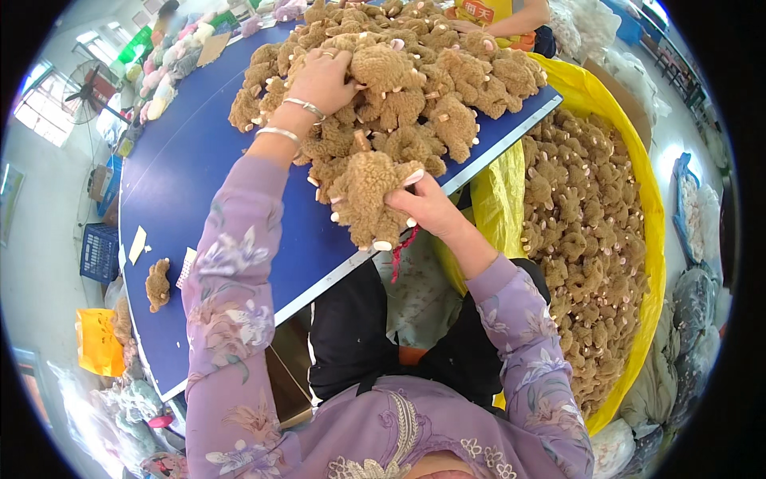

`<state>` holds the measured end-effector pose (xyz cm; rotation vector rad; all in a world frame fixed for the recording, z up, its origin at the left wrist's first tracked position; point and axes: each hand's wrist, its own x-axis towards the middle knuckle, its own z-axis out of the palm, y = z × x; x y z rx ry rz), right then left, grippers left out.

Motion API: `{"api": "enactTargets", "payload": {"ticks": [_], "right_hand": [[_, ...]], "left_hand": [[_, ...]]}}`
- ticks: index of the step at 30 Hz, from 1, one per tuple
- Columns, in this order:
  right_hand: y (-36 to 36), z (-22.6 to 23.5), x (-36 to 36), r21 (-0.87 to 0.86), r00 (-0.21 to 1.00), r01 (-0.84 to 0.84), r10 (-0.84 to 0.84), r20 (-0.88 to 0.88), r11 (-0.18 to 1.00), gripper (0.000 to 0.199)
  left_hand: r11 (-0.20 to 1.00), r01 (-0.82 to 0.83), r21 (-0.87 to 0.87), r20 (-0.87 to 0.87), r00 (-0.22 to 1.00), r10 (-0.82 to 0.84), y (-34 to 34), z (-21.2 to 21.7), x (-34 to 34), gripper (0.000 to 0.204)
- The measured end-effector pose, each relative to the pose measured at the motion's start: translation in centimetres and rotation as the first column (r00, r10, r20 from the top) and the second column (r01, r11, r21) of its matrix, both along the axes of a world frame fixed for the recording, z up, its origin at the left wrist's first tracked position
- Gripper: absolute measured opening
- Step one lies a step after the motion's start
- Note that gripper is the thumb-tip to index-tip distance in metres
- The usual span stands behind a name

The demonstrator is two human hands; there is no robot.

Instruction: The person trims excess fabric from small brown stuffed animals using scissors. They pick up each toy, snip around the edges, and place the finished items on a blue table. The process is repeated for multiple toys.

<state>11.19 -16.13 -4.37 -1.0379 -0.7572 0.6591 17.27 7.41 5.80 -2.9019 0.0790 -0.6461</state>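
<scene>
Brown toy (363, 195): was at the near edge of the table (175, 199), in front of the person's lap (343, 327), probably because that spot gave an easy view; whether it rested on the edge or hung just above could not be told.
Right hand (428, 209): was clamped on the toy's side, by a pale ear; a pinch there left most of the fleece uncovered and seemed enough for something so soft.
Left hand (323, 77): lay apart from the right, farther up, fingers bent over the heap (451, 120); the fingertips were partly hidden in plush, so whether they gripped anything could not be told.
Heap: covered the table's far right part, toys piled loosely on one another, likely so that they lay within arm's reach.
Red string (403, 255): dangled by the table edge, below the right hand; what it was fixed to did not show.
Yellow bag (650, 199): stood just right of the table, full of similar toys (586, 239), its mouth spread wide, presumably so that nothing blocked it.
Lone toy (158, 285): lay near the table's left edge, well apart from the heap, for no visible reason.
Co-worker's hand (463, 26): was at the heap's far side.
Blue crate (99, 252): stood beyond the table, leftward.
</scene>
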Motion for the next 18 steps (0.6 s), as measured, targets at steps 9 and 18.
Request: {"api": "enactTargets", "payload": {"ticks": [9,18], "right_hand": [[0.0,0.1,0.5,0.019,0.953,0.240,-0.232,-0.192,0.971,0.031],[0.3,2.6,-0.4,-0.085,0.978,0.207,-0.207,0.009,0.975,0.024]], "left_hand": [[0.718,0.282,-0.637,0.234,0.958,-0.168,-7.0,-1.6,-15.5,0.043],[-0.049,0.113,-0.992,0.118,0.986,-0.115,-8.8,-6.8,-15.6,0.051]]}}
